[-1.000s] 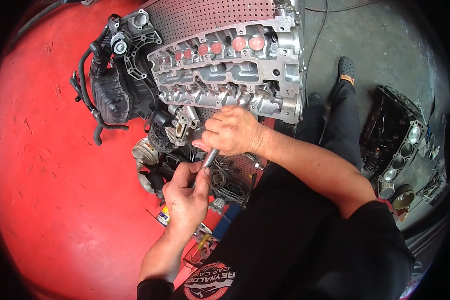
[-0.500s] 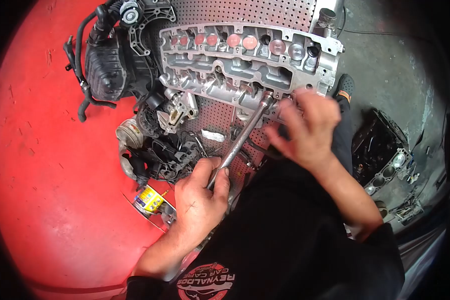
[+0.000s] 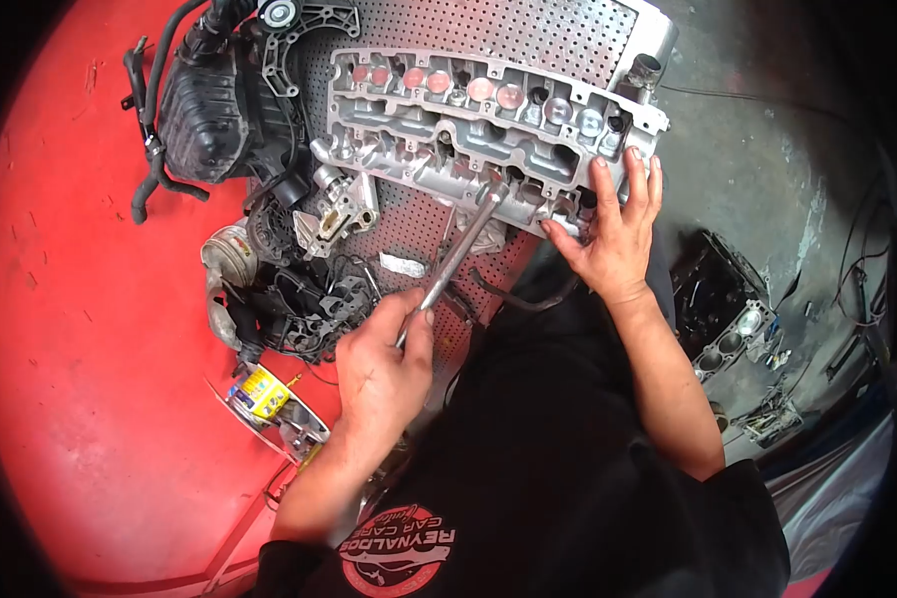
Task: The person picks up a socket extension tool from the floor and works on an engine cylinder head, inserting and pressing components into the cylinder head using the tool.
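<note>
A silver cylinder head (image 3: 409, 115) lies on a perforated metal surface, with a row of round discs along its far side, several of them reddish. My left hand (image 3: 379, 364) is closed around the handle of a long steel ratchet wrench (image 3: 453, 261). The wrench slants up and to the right, its head at the near row of openings in the cylinder head; what sits under that end is hidden. With fingers spread, my right hand (image 3: 616, 239) rests on the near right end of the cylinder head, thumb at the near edge.
Left of the cylinder head are a black plastic housing with hoses (image 3: 204, 125) and a metal bracket (image 3: 289, 50). Nearer lie a small cast part (image 3: 339, 219), wiring (image 3: 319, 309) and a yellow-labelled can (image 3: 264, 394). An engine block (image 3: 723, 304) stands on the floor at right.
The wrench's head has shifted left along the near row, and my left hand has moved slightly left and up with it. My right hand, blurred before, now rests spread on the cylinder head.
</note>
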A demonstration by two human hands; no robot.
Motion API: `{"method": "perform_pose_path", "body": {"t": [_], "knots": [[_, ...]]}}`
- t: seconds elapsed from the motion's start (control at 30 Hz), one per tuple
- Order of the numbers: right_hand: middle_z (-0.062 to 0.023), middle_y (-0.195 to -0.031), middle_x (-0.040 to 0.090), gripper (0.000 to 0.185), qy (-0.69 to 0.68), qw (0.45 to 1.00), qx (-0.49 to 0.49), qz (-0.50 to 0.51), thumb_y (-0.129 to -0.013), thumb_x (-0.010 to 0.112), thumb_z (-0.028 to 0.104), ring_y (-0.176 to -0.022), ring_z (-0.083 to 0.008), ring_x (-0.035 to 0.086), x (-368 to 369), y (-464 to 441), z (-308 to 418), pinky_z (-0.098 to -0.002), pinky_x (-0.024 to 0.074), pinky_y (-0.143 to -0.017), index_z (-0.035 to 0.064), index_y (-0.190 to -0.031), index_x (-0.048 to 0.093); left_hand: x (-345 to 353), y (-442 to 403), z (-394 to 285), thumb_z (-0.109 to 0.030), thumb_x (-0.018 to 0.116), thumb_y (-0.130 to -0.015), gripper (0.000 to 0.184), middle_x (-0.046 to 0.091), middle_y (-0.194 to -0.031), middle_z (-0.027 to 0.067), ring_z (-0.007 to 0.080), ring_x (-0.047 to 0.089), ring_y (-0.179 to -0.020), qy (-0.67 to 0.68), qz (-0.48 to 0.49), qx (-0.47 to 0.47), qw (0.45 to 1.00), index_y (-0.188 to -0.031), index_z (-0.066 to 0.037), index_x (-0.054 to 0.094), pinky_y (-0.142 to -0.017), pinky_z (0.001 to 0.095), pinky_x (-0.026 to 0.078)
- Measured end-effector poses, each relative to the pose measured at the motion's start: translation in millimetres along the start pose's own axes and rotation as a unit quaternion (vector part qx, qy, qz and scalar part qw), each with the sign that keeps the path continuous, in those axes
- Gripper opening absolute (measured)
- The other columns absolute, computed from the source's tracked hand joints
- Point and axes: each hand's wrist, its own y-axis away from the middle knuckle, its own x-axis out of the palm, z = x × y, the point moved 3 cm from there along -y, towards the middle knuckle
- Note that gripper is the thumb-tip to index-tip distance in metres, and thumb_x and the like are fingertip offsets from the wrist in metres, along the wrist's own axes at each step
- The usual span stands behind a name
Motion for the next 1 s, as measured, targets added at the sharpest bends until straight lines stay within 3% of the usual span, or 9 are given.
{"method": "perform_pose_path", "body": {"t": [0.3,0.37,0.6,0.67,0.8,0.87,0.93,1.0], "knots": [[-0.0201,-0.159,0.032,0.096,-0.010,1.000,0.001,0.003,-0.069,0.091,0.042,-0.144,-0.0540,0.029,-1.9,-0.6,-2.4,-0.0624,0.0317,-0.117,0.0192,-0.151,0.047,0.5,-21.6,3.2,-0.005,0.070,-0.091,0.016,0.075,-0.093,0.0212,0.0352,0.076,-0.087,-0.007,0.007,0.006,1.000,-0.106,0.000,0.070,-0.075,0.0374,0.060],[-0.0203,-0.158,0.032,0.096,-0.016,1.000,0.003,0.007,-0.069,0.091,0.042,-0.144,-0.0538,0.029,-1.4,0.1,-2.6,-0.0625,0.0313,-0.117,0.0193,-0.151,0.048,-0.6,-22.5,3.4,-0.002,0.071,-0.093,0.014,0.068,-0.074,0.0066,0.0071,0.062,-0.065,-0.013,-0.026,0.029,0.999,-0.106,0.000,0.072,-0.062,0.0246,0.049],[-0.0204,-0.158,0.033,0.092,-0.010,1.000,0.003,0.007,-0.069,0.090,0.039,-0.144,-0.0513,0.031,-0.2,0.3,-4.8,-0.0620,0.0301,-0.118,0.0200,-0.150,0.050,-0.1,-25.7,6.9,-0.002,0.073,-0.091,0.014,0.068,-0.072,0.0065,0.0062,0.062,-0.064,-0.003,-0.015,0.012,1.000,-0.104,0.001,0.071,-0.060,0.0245,0.049],[-0.0204,-0.159,0.033,0.091,-0.017,1.000,-0.003,-0.010,-0.070,0.090,0.036,-0.144,-0.0513,0.031,1.2,1.8,-5.7,-0.0616,0.0302,-0.118,0.0198,-0.150,0.051,-0.3,-25.6,6.7,-0.005,0.071,-0.089,0.014,0.074,-0.087,0.0190,0.0328,0.076,-0.078,-0.016,-0.005,0.003,1.000,-0.103,-0.003,0.070,-0.067,0.0369,0.058],[-0.0203,-0.159,0.033,0.089,-0.011,1.000,0.003,-0.002,-0.070,0.089,0.033,-0.145,-0.0515,0.031,0.6,1.4,-2.5,-0.0611,0.0305,-0.118,0.0198,-0.149,0.052,-3.9,-27.3,8.0,-0.005,0.072,-0.089,0.014,0.074,-0.086,0.0188,0.0317,0.076,-0.077,-0.008,-0.002,-0.005,1.000,-0.103,-0.002,0.070,-0.067,0.0363,0.058],[-0.0204,-0.159,0.033,0.088,-0.011,1.000,0.005,-0.007,-0.069,0.090,0.033,-0.145,-0.0517,0.030,0.6,1.5,-3.6,-0.0608,0.0306,-0.118,0.0200,-0.148,0.052,-4.6,-28.6,11.5,-0.006,0.072,-0.090,0.014,0.074,-0.085,0.0185,0.0307,0.076,-0.076,-0.010,0.031,-0.060,0.998,-0.103,-0.002,0.070,-0.067,0.0363,0.058],[-0.0202,-0.158,0.033,0.088,-0.010,1.000,0.001,-0.009,-0.069,0.090,0.032,-0.145,-0.0520,0.030,0.6,0.1,-4.0,-0.0606,0.0307,-0.118,0.0204,-0.148,0.052,-0.3,-25.4,20.2,-0.005,0.072,-0.090,0.014,0.074,-0.087,0.0184,0.0303,0.076,-0.077,0.004,0.007,-0.026,1.000,-0.103,-0.002,0.070,-0.068,0.0359,0.058],[-0.0202,-0.159,0.033,0.088,-0.008,1.000,0.007,-0.004,-0.069,0.090,0.031,-0.145,-0.0522,0.030,0.2,1.0,-2.9,-0.0606,0.0307,-0.118,0.0205,-0.148,0.052,1.3,-20.6,22.9,-0.004,0.073,-0.092,0.013,0.070,-0.074,0.0049,0.0056,0.064,-0.066,0.009,-0.018,0.013,1.000,-0.105,-0.001,0.071,-0.061,0.0255,0.051]]}}
